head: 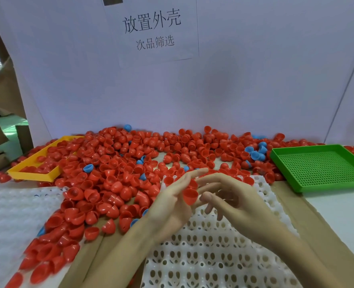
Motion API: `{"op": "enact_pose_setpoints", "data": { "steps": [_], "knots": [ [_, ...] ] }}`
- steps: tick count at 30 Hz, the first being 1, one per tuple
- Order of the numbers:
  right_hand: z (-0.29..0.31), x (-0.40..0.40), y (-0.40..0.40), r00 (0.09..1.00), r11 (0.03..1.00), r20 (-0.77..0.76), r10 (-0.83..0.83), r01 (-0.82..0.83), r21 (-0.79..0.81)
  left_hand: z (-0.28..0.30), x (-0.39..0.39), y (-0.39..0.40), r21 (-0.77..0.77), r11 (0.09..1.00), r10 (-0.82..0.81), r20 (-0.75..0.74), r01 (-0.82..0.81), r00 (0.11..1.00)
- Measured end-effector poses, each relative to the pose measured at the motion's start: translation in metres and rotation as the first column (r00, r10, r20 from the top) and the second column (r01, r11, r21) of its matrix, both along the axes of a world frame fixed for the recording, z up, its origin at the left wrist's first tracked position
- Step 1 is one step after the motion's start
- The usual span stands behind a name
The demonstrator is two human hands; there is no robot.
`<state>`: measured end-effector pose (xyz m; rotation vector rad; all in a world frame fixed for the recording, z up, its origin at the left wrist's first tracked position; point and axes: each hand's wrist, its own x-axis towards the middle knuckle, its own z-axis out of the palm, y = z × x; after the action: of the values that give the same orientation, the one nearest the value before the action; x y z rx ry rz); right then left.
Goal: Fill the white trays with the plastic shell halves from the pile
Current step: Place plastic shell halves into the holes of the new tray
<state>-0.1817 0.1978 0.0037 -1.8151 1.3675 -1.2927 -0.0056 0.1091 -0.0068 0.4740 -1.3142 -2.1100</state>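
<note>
pile (118, 173): red shell halves, a few blue, heaped across the table's far and left side. white tray (213, 252): cupped grid, under both hands, cups mostly bare. left hand (172, 204): palm up, fingers straight and spread. right hand (234, 196): fingers loosely curled, thumb and fingertips pinching a red shell half (190, 195) above the tray. shell likely light, stiff, slick; best taken by the rim.
</note>
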Motion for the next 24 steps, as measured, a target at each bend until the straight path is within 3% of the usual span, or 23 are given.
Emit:
{"op": "enact_pose_setpoints", "data": {
  "steps": [7,10,13,16,20,24],
  "knots": [
    [-0.006,0.010,0.000,0.997,0.996,-0.013,-0.071,0.070,-0.057,-0.001,-0.004,0.007,-0.189,0.977,-0.087,0.043,0.094,0.995],
    [-0.002,0.006,0.000,0.988,0.985,-0.045,-0.146,0.141,-0.101,-0.001,-0.005,0.006,-0.201,0.979,-0.013,0.064,0.026,0.998],
    [0.001,-0.001,0.000,0.964,0.966,-0.132,-0.231,0.212,-0.146,-0.003,-0.003,0.006,-0.391,0.916,0.188,0.219,-0.090,0.957],
    [0.003,-0.004,0.002,0.916,0.946,-0.274,-0.292,0.235,-0.224,-0.008,-0.004,0.007,-0.497,0.858,0.289,0.262,-0.128,0.921],
    [0.010,-0.024,0.001,0.897,0.953,-0.333,-0.292,0.243,-0.182,-0.008,-0.007,0.012,-0.565,0.823,0.268,0.291,-0.061,0.918],
    [0.008,-0.074,-0.002,0.823,0.870,-0.282,-0.492,0.466,-0.158,-0.009,-0.005,0.009,-0.596,0.801,0.284,0.301,-0.053,0.910]
  ]
}}
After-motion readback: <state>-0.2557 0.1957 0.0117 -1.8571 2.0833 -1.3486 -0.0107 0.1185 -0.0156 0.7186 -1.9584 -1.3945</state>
